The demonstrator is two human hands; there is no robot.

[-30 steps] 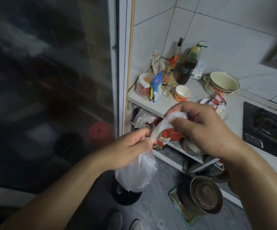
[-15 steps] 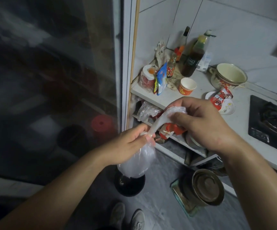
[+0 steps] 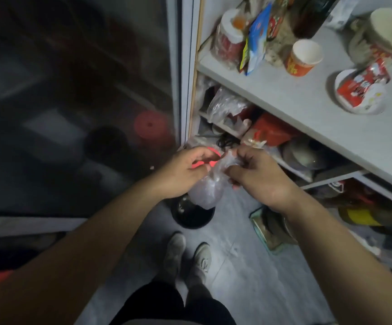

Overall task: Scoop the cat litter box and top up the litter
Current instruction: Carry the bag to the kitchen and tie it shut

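Note:
A small clear plastic bag (image 3: 206,190) hangs between my two hands, its bottom bulging and its neck twisted into a strand. My left hand (image 3: 180,171) pinches the neck from the left. My right hand (image 3: 258,175) grips the bunched top of the bag from the right. Both hands are held over the floor in front of the shelves. No litter box or scoop is in view.
A round black bin (image 3: 192,213) stands on the grey floor right below the bag. White shelves (image 3: 307,99) on the right carry a paper cup (image 3: 303,58), packets, bottles and a pot. A dark glass door (image 3: 73,102) fills the left. My shoes (image 3: 185,256) are below.
The camera has tilted down toward the floor. My hands have drawn close together, with the bag bunched shorter between them and hanging above the black bin.

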